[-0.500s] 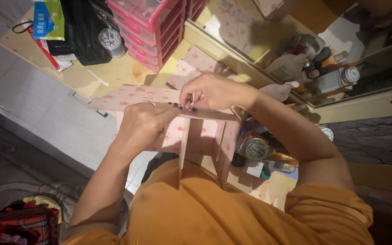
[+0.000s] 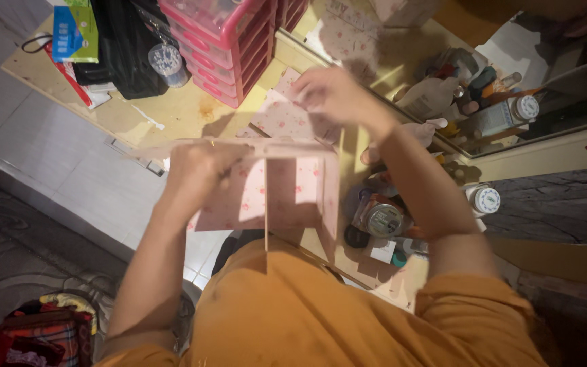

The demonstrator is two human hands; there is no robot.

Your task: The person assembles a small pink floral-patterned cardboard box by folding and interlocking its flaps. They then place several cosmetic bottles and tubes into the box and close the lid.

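Observation:
A pink floral-patterned board organiser (image 2: pixel 276 187) with upright dividers rests against my lap at the table's front edge. My left hand (image 2: pixel 195 170) grips its top panel on the left side. My right hand (image 2: pixel 327 92) has reached away over loose pink floral panels (image 2: pixel 287 115) lying flat on the table, fingers curled on or just above one of them; whether it grips a panel is unclear.
A pink plastic drawer unit (image 2: pixel 229 41) and a black bag (image 2: pixel 127 47) stand at the back left. A mirror (image 2: pixel 511 75) leans at the right with bottles and jars (image 2: pixel 382 217) in front of it. White tiled floor (image 2: pixel 56 163) lies to the left.
My right hand left the organiser's top edge and moved up and away to the loose panels. The organiser tilted, its top panel now edge-on. My left hand kept its hold.

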